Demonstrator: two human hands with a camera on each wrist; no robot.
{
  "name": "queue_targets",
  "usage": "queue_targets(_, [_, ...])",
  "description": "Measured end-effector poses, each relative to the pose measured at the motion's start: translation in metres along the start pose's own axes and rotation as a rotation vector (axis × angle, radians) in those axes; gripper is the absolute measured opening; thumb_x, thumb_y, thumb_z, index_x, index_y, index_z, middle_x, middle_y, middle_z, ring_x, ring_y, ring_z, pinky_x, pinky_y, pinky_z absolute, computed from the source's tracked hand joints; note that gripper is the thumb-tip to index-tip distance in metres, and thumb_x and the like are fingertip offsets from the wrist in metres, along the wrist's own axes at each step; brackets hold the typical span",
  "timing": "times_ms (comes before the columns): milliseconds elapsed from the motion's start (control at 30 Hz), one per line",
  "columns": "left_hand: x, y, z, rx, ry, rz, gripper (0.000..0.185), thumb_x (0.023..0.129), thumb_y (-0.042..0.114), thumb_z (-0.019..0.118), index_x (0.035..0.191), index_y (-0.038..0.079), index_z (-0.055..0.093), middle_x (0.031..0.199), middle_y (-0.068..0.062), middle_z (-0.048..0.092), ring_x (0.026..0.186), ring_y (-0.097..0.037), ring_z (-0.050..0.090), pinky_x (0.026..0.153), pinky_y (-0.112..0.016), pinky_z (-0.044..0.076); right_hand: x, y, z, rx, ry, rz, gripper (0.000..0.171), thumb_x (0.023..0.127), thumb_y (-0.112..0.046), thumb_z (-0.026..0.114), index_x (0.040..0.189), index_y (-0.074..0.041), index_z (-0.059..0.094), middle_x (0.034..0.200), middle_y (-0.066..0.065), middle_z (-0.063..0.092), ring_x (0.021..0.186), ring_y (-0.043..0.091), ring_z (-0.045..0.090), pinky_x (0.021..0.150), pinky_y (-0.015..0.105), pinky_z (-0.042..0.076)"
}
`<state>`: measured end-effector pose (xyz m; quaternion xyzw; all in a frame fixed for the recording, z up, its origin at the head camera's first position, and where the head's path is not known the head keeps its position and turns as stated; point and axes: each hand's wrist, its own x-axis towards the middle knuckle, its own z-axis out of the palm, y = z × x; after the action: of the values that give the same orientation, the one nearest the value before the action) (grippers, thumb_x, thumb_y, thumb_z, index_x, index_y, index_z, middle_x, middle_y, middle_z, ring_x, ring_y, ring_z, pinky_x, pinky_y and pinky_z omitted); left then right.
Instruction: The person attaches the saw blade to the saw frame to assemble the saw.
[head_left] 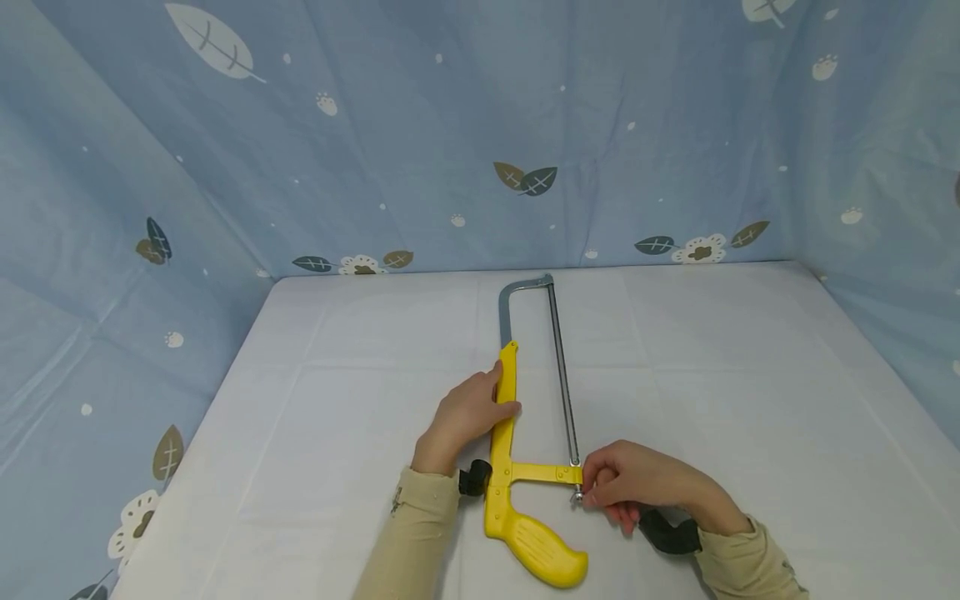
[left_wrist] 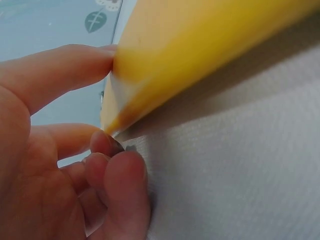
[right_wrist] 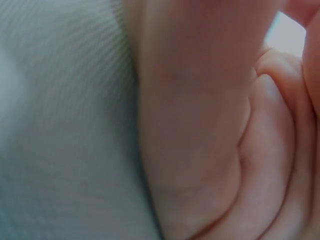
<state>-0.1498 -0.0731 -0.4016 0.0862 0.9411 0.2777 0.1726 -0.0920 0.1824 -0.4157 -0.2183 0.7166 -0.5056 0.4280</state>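
A yellow hacksaw [head_left: 512, 467] lies flat on the white table [head_left: 375, 350], its grey frame and blade [head_left: 562, 375] pointing away from me and its grip toward me. My left hand [head_left: 467, 414] grips the yellow back bar from the left; in the left wrist view the thumb [left_wrist: 65, 67] presses the yellow plastic [left_wrist: 200, 45] and the fingers curl beneath it. My right hand [head_left: 630, 482] pinches the small metal fitting [head_left: 576, 493] at the blade's near end. The right wrist view shows only blurred palm [right_wrist: 200, 125] and cloth.
Blue fabric with leaf and flower prints [head_left: 525, 177] walls the table on the left, back and right. Black wrist straps [head_left: 474, 479] sit on both cream sleeves [head_left: 420, 542]. White cloth spreads out on both sides of the saw.
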Motion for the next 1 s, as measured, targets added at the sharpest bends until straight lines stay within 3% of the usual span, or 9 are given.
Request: queue_targets(1000, [-0.0003,0.0022,-0.0004,0.000,-0.005,-0.017,0.075,0.082,0.039,0.059,0.142,0.012,0.023,0.126,-0.009,0.048,0.092,-0.017,0.048,0.079,-0.034,0.040,-0.0011,-0.0032,0.0023,-0.068,0.011,0.008,0.026,0.085,-0.029,0.059,0.074,-0.005,0.063,0.052,0.004,0.056,0.041,0.018,0.055,0.037,0.026,0.039])
